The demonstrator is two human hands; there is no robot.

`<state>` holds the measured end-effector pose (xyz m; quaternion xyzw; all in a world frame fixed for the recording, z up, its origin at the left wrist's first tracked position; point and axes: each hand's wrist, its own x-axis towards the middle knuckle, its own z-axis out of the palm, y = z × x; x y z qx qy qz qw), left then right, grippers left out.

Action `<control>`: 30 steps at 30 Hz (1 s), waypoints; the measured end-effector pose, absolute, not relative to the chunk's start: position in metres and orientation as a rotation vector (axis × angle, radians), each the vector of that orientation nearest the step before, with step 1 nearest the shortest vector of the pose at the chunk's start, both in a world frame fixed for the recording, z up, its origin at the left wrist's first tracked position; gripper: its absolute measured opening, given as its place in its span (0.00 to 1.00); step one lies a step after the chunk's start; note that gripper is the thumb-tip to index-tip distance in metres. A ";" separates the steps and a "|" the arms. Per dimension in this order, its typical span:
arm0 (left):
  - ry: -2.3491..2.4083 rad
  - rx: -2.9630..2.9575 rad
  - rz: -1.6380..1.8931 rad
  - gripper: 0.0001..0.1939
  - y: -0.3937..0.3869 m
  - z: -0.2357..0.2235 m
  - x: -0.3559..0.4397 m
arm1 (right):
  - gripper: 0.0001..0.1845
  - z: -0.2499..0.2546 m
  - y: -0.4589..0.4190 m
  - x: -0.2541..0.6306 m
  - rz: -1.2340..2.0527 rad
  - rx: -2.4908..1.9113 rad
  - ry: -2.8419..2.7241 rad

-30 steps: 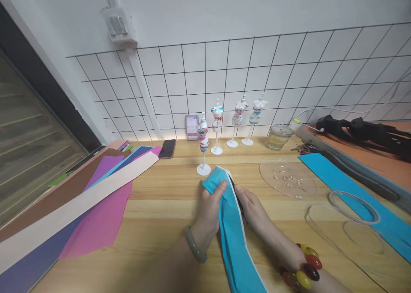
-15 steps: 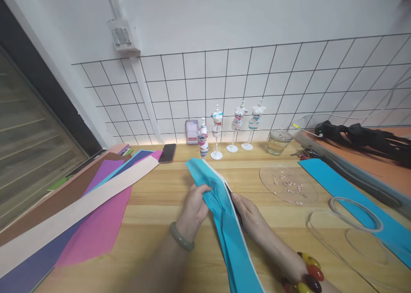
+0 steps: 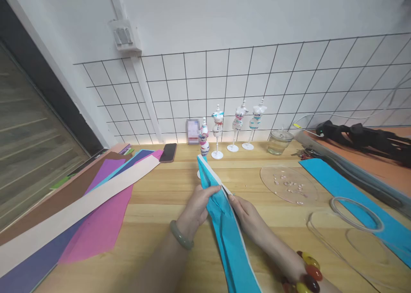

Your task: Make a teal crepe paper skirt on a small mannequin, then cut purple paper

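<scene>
A long turquoise strip of wrinkled paper (image 3: pixel 229 237), crepe-like and pale along its right edge, runs from the table's near side up to a narrow tip. My left hand (image 3: pixel 199 205) is closed on its upper part, thumb lying across the top. On the right edge, my right hand (image 3: pixel 250 218) pinches the paper between thumb and fingers; the fingers behind it are hidden. A dark sliver shows beside the right fingertips, too small to name. Just beyond the tip stands a small striped dress-form figure (image 3: pixel 204 139), its base partly covered by the paper.
More small dress forms (image 3: pixel 239 117) line the back. A phone (image 3: pixel 168 152) and long coloured sheets (image 3: pixel 96 211) lie left. To the right are a clear disc with small bits (image 3: pixel 269 183), a glass jar (image 3: pixel 279 143), a blue strip (image 3: pixel 324 179) and a coiled ring (image 3: pixel 356 228).
The strip's upper end has swung right and narrowed to a point, baring the figure's base. My left hand has moved slightly right along the paper, closer to my right hand, which has barely moved.
</scene>
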<state>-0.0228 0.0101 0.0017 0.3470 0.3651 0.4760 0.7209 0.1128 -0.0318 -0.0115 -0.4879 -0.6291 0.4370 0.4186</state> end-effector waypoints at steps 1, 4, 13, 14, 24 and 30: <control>0.815 0.774 1.057 0.07 0.010 0.001 -0.023 | 0.23 -0.012 -0.032 0.113 1.102 -1.211 -1.574; 0.819 0.792 1.066 0.07 0.010 0.002 -0.022 | 0.22 -0.012 -0.031 0.114 1.122 -1.191 -1.546; 0.832 0.825 1.029 0.08 0.007 0.004 -0.020 | 0.20 -0.008 -0.035 0.111 1.253 -1.136 -1.396; 0.835 0.818 1.017 0.08 0.007 0.005 -0.020 | 0.20 -0.008 -0.035 0.110 1.277 -1.135 -1.373; 0.850 0.783 0.965 0.07 0.005 0.005 -0.017 | 0.20 -0.003 -0.035 0.111 1.258 -1.109 -1.373; 0.859 0.831 0.988 0.07 0.005 0.004 -0.016 | 0.20 -0.006 -0.034 0.113 1.278 -1.102 -1.349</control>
